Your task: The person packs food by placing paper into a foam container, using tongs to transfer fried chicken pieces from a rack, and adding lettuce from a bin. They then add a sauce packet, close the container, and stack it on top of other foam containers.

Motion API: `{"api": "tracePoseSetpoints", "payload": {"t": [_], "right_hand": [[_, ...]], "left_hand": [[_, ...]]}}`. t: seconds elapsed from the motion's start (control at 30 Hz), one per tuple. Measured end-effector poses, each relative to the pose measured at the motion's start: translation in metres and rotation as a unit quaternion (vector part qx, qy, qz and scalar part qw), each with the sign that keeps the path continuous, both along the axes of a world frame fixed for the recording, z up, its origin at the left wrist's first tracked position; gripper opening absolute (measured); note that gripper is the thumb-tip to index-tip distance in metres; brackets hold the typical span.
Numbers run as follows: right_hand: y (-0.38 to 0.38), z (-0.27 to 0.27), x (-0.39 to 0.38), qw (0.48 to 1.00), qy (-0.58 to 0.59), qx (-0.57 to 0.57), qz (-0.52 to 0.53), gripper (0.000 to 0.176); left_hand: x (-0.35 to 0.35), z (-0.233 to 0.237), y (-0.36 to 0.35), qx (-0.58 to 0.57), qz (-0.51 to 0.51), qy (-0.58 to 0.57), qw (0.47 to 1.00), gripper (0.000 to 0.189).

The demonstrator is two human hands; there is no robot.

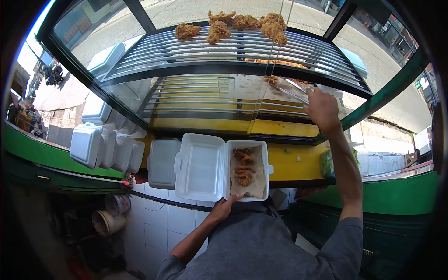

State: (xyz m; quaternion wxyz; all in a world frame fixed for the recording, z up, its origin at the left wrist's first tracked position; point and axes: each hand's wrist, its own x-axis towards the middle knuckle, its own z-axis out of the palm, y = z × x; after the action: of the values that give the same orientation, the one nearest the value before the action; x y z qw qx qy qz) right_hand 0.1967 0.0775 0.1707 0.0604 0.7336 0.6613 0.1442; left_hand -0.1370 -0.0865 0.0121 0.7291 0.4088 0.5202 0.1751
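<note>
My right hand [323, 110] is closed around metal tongs [294, 95], reaching inside the glass display case. The tips of the tongs are at some small fried pieces [304, 83] on the case's lower level. Below, my left hand [224, 208] grips the near edge of an open white foam box [201, 165], with the thumb over the rim. Brown paper [254, 190] lines the box's right half, and several fried chicken pieces [244, 176] lie on it. The lid half, on the left, holds nothing.
Large fried chicken pieces [218, 31] rest on the case's upper rack [186, 55]. Closed foam boxes [86, 144] stand in a row at the left, with another box [163, 161] beside the open one. On the yellow counter [284, 170], a bag of greens [328, 163] sits at the right.
</note>
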Motion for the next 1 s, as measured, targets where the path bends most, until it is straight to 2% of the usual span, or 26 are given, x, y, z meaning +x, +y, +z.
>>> {"api": "tracePoseSetpoints", "payload": {"t": [0.13, 0.23, 0.3, 0.4, 0.43, 0.53, 0.63, 0.73, 0.83, 0.93, 1.0], "right_hand": [[0.016, 0.001, 0.003, 0.997, 0.02, -0.058, -0.042, 0.037], [-0.013, 0.023, -0.003, 0.999, 0.019, -0.034, -0.026, 0.036], [-0.047, 0.039, -0.005, 0.998, 0.052, 0.042, 0.017, 0.029], [-0.096, 0.085, -0.017, 0.984, 0.169, -0.046, -0.046, 0.04], [-0.114, 0.083, -0.008, 0.975, 0.219, -0.031, -0.025, 0.043], [-0.149, 0.098, -0.012, 0.964, 0.248, -0.096, 0.004, 0.048], [-0.155, 0.095, -0.023, 0.965, 0.218, -0.146, 0.023, 0.047], [-0.153, 0.096, -0.006, 0.953, 0.254, -0.164, 0.03, 0.049], [-0.141, 0.105, -0.003, 0.946, 0.298, -0.123, -0.031, 0.052], [-0.11, 0.086, -0.013, 0.986, 0.163, -0.013, -0.012, 0.051], [-0.072, 0.077, -0.021, 0.994, 0.096, -0.04, -0.022, 0.048]], "left_hand": [[0.0, -0.002, 0.001, 0.016, -0.008, -0.012, 1.0, 0.049], [0.004, 0.002, 0.0, 0.024, 0.003, -0.017, 1.0, 0.05], [0.007, 0.002, 0.002, 0.024, 0.005, -0.016, 1.0, 0.05], [0.009, 0.0, 0.006, 0.014, -0.007, -0.017, 1.0, 0.05], [0.01, -0.004, 0.007, 0.012, -0.011, -0.02, 1.0, 0.05], [0.012, 0.004, 0.011, 0.008, -0.007, -0.027, 1.0, 0.05], [0.016, 0.012, 0.015, 0.009, -0.013, -0.034, 0.999, 0.045], [0.016, 0.013, 0.015, 0.012, -0.012, -0.04, 0.999, 0.043], [0.014, 0.011, 0.015, 0.008, -0.006, -0.034, 0.999, 0.047], [0.013, 0.012, 0.015, 0.01, -0.012, -0.027, 1.0, 0.049], [0.012, 0.014, 0.014, 0.018, -0.009, -0.022, 1.0, 0.049]]}}
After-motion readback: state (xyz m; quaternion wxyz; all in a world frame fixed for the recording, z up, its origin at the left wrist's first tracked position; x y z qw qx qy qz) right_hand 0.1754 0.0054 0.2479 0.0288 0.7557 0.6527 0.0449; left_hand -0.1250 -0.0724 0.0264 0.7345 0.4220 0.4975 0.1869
